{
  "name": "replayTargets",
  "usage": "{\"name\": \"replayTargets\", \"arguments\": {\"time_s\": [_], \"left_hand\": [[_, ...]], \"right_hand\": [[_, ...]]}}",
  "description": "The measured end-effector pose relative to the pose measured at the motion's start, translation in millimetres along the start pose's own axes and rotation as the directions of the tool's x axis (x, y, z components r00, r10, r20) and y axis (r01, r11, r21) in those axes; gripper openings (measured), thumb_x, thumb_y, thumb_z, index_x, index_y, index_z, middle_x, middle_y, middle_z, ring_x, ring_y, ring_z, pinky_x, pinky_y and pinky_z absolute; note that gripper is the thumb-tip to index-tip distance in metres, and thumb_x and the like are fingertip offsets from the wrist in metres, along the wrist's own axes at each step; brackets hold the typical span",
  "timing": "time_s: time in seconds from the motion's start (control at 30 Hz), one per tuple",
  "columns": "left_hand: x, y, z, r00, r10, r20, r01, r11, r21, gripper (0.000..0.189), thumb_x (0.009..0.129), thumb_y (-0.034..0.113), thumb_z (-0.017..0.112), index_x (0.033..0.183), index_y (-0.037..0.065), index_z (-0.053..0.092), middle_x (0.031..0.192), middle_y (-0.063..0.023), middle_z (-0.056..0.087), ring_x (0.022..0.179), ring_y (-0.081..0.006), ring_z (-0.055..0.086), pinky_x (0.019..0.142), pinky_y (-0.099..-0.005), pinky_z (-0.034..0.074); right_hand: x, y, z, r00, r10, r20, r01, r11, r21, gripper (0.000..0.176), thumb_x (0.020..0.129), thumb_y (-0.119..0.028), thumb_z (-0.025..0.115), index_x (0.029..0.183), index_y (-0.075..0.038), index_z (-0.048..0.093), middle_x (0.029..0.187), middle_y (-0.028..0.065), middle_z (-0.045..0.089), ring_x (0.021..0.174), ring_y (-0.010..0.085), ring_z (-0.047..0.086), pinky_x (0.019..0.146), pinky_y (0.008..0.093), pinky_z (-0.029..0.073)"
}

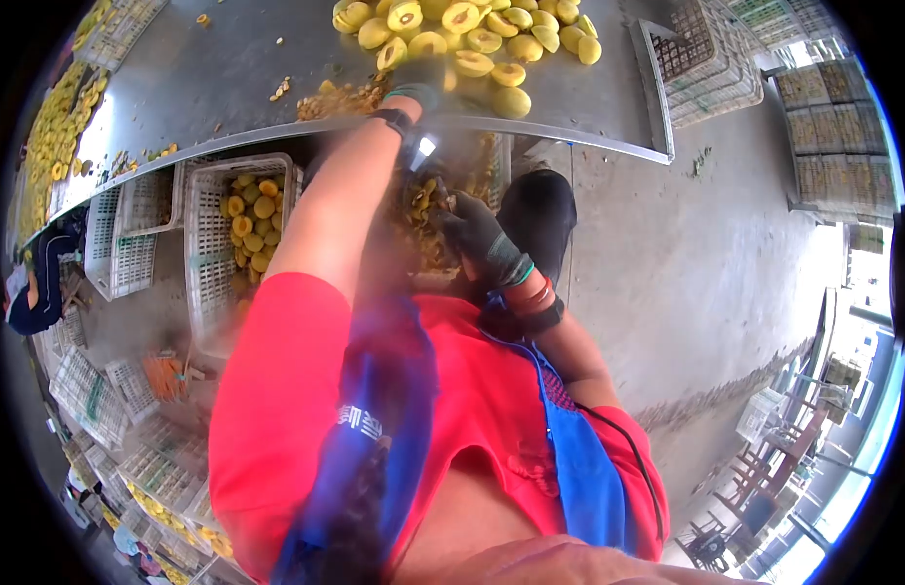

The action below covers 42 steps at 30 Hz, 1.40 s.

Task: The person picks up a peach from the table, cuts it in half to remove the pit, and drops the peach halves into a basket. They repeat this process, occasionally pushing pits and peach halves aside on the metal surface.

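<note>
My left hand (420, 83), in a dark glove, is over the metal table at the near side of a pile of yellow fruit (462, 39), some whole and many cut in half, like peaches. Motion smears its fingers. My right hand (483, 239), also gloved, is lower, in front of my body below the table edge. Its fingers curl round a small brownish thing that I cannot make out. Beneath it, a crate (438, 278) holds yellow-brown fruit pieces, partly hidden and blurred.
Pits and scraps (340, 100) lie along the metal table's (248, 68) near edge. A white crate of fruit (204, 244) stands at my left. More fruit (57, 136) lies far left, near another person (43, 283). Stacked crates (711, 73) stand right of the table.
</note>
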<state>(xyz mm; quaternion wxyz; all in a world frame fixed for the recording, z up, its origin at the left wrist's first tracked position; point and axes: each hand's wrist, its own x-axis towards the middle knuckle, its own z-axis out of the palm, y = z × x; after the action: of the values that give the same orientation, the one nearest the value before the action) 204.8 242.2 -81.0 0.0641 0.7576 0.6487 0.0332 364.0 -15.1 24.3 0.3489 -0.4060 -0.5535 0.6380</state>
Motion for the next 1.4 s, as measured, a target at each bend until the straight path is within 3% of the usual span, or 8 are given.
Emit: {"name": "replayTargets", "arguments": {"time_s": [0.17,0.3,0.5,0.9,1.1,1.2,1.33,1.4], "left_hand": [[-50,-37,-50,0.998,0.029,-0.051,-0.051,0.869,-0.492,0.064,0.081,0.047,0.064,0.128,0.007,0.046,0.118,-0.0179,0.056,0.106,-0.0236,0.057,0.084,-0.0346,0.048],[-121,-34,-127,0.996,0.058,0.067,0.052,0.233,-0.971,0.039,0.094,0.021,0.05,0.127,0.002,0.047,0.116,-0.0117,0.058,0.098,-0.0164,0.057,0.078,-0.0272,0.05],[-158,-83,-56,0.839,0.295,-0.457,-0.489,0.777,-0.395,0.041,0.096,0.023,0.045,0.129,-0.001,0.046,0.119,-0.0104,0.057,0.106,-0.0181,0.056,0.09,-0.0304,0.046],[-226,40,-124,0.959,-0.069,-0.276,-0.279,-0.041,-0.959,0.035,0.099,0.024,0.038,0.118,0.0,0.054,0.118,-0.0111,0.058,0.103,-0.0229,0.057,0.091,-0.0316,0.045],[-219,41,-101,0.85,-0.089,-0.52,-0.472,0.31,-0.825,0.052,0.096,0.043,0.042,0.121,-0.003,0.051,0.112,-0.0111,0.06,0.102,-0.0178,0.057,0.09,-0.0309,0.046],[-217,44,-100,0.856,-0.114,-0.504,-0.458,0.284,-0.843,0.054,0.096,0.045,0.042,0.118,-0.003,0.053,0.108,-0.0116,0.062,0.099,-0.0173,0.059,0.088,-0.0309,0.047],[-220,44,-107,0.86,-0.099,-0.5,-0.423,0.407,-0.809,0.055,0.095,0.047,0.044,0.113,-0.004,0.056,0.104,-0.0115,0.063,0.094,-0.0172,0.06,0.085,-0.0302,0.049],[-220,43,-106,0.869,-0.102,-0.484,-0.413,0.388,-0.824,0.055,0.094,0.047,0.045,0.112,-0.004,0.056,0.102,-0.0114,0.064,0.093,-0.017,0.061,0.083,-0.0297,0.049]], "right_hand": [[1,-19,2,0.941,0.338,-0.016,-0.326,0.919,0.222,0.012,0.087,-0.013,0.058,0.089,-0.004,0.053,0.063,0.0002,0.048,0.048,0.0074,0.043,0.042,0.0237,0.034],[12,-18,2,0.957,0.289,-0.02,-0.283,0.949,0.137,0.008,0.087,-0.012,0.056,0.086,-0.005,0.053,0.062,-0.0015,0.048,0.053,0.006,0.046,0.046,0.0224,0.037],[37,-4,6,0.969,-0.176,-0.175,0.111,0.937,-0.33,0.026,0.079,-0.021,0.065,0.084,0.0,0.051,0.062,0.0178,0.056,0.057,0.0339,0.059,0.053,0.04,0.044],[29,-12,14,0.914,-0.365,-0.18,0.224,0.82,-0.526,0.023,0.08,-0.018,0.062,0.088,0.002,0.052,0.068,0.0236,0.059,0.066,0.0392,0.061,0.056,0.0427,0.047],[20,-43,18,0.969,0.232,-0.081,-0.209,0.953,0.219,0.02,0.082,-0.012,0.058,0.094,0.003,0.055,0.065,0.0113,0.059,0.055,0.0203,0.058,0.051,0.0328,0.046],[33,-3,15,0.876,-0.471,-0.108,0.386,0.816,-0.43,0.018,0.083,-0.011,0.057,0.094,0.002,0.055,0.064,0.0077,0.058,0.053,0.0138,0.056,0.049,0.0299,0.044],[22,-16,18,0.997,0.069,-0.015,-0.067,0.993,0.094,0.018,0.08,-0.009,0.058,0.092,0.003,0.054,0.067,0.0193,0.06,0.06,0.0321,0.061,0.053,0.037,0.046],[23,-11,19,0.968,-0.248,-0.033,0.211,0.882,-0.422,0.018,0.08,-0.009,0.057,0.092,0.004,0.053,0.067,0.0199,0.059,0.06,0.0329,0.061,0.055,0.0388,0.046]]}}
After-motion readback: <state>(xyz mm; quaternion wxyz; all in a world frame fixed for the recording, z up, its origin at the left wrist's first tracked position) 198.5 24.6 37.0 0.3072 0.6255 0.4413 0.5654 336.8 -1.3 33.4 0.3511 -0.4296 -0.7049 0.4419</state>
